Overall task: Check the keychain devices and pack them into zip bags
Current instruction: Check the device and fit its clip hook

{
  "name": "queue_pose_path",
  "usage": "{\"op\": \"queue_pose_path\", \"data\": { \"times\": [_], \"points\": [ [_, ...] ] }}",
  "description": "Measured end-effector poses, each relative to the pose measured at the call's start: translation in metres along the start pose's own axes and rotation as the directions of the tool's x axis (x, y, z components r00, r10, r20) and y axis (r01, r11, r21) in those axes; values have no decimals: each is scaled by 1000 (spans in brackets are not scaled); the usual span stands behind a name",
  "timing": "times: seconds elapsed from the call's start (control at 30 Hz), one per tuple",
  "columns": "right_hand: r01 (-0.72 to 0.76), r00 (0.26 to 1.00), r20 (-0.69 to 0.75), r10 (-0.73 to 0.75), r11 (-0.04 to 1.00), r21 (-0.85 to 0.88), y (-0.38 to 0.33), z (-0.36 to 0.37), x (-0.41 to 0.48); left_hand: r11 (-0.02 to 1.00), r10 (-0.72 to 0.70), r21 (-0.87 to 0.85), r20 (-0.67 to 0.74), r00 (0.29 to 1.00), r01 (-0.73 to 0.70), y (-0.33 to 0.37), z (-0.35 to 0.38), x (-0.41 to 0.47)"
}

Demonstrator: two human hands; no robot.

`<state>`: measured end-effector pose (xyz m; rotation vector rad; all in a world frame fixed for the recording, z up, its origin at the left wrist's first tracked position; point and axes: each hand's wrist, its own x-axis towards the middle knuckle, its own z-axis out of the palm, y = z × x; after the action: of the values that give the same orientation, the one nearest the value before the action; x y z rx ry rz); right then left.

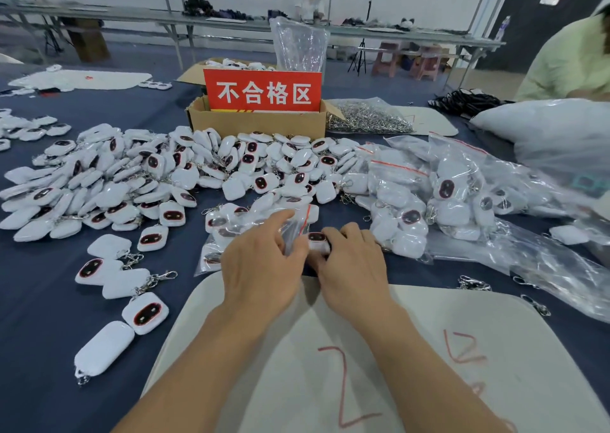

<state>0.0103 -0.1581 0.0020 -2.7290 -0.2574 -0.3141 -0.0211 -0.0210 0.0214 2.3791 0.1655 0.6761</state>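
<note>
My left grip (264,261) pinches the crinkly clear zip bag (297,226) at its mouth, and my right grip (353,261) curls round a smooth white keychain device (317,238), dark face up, right at the opening. Best to hold that mouth wide and slide it in flat. Beyond, the loose pile (165,175) of rounded devices sprawls over the blue bench (39,300).

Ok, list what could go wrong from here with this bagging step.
1. The left hand pinches the small clear red-striped zip bag while the right hand holds the white square dark-faced keychain device against it. The device or its clasp could snag on the thin plastic.
2. The heap of loose white devices lies right beside the pile of filled clear bags, so unchecked units might get mixed in with packed ones.
</note>
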Motion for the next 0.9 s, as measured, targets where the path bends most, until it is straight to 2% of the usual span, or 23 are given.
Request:
{"op": "queue_pose_path", "data": {
  "times": [0.07, 0.13, 0.2, 0.27, 0.33, 0.4, 0.47, 0.53, 0.6, 0.67, 0.77, 0.9],
  "points": [
    [-25, 1000, 0, 25, 994, 105, 0, -2, 3, 1000, -11, 15, 2, 1000, 11, -2, 0, 1],
    [-72, 997, 19, 69, 932, 355, 2, -6, 2, 1000, -19, 25, 13, 1000, 19, -1, -1, 1],
    [-122, 991, 35, 126, 796, 592, 6, -13, -2, 997, 55, 54, -10, 998, -54, 2, -2, -1],
    [-175, 978, 65, 197, 612, 771, 11, -27, -11, 982, 188, 26, -96, 977, -186, 8, -5, -4],
    [-195, 975, 115, 192, 471, 860, 16, -40, -23, 953, 283, -67, -151, 947, -295, 9, -4, -8],
    [-220, 974, 181, 136, 382, 897, 19, -49, -35, 921, 318, -209, -76, 945, -327, 9, -1, -11],
    [-260, 965, 240, 102, 321, 911, 21, -54, -44, 894, 291, -372, 64, 954, -248, 12, 2, -14],
    [-296, 955, 279, 101, 295, 908, 21, -57, -48, 861, 186, -505, 205, 961, -59, 18, 6, -16],
    [-308, 951, 291, 104, 284, 908, 20, -59, -47, 772, 70, -616, 333, 940, 161, 23, 8, -13],
    [-300, 954, 284, 97, 278, 912, 20, -61, -45, 683, 4, -663, 423, 906, 306, 23, 8, -7],
    [-294, 956, 282, 83, 288, 912, 19, -63, -44, 610, -46, -681, 481, 875, 406, 21, 6, -4],
    [-298, 954, 283, 93, 290, 909, 18, -65, -43, 547, -61, -695, 523, 850, 467, 23, 6, -6]
  ]
}}
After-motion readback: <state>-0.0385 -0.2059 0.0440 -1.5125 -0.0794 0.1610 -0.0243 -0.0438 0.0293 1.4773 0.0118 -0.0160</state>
